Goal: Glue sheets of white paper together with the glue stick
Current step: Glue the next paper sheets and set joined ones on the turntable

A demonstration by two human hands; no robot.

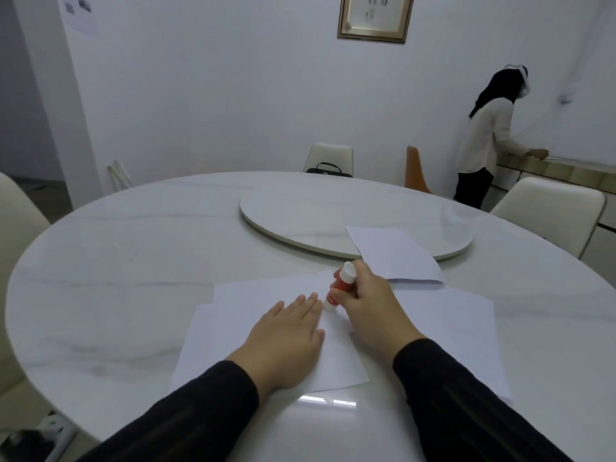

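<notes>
The left hand [289, 335] lies flat, fingers straight, pinning the top sheet [336, 361]; if it eases, the sheet could skid or crease under the stick. The right hand's [373, 305] grip is closed round one glue stick [340, 288], tip down on the paper just beside the left fingertips; a hard tilted stroke might smear them. I count about four sheets near on the surface [133, 261], overlapping, and one farther sheet [396, 255] lapping one turntable [300, 211].
</notes>
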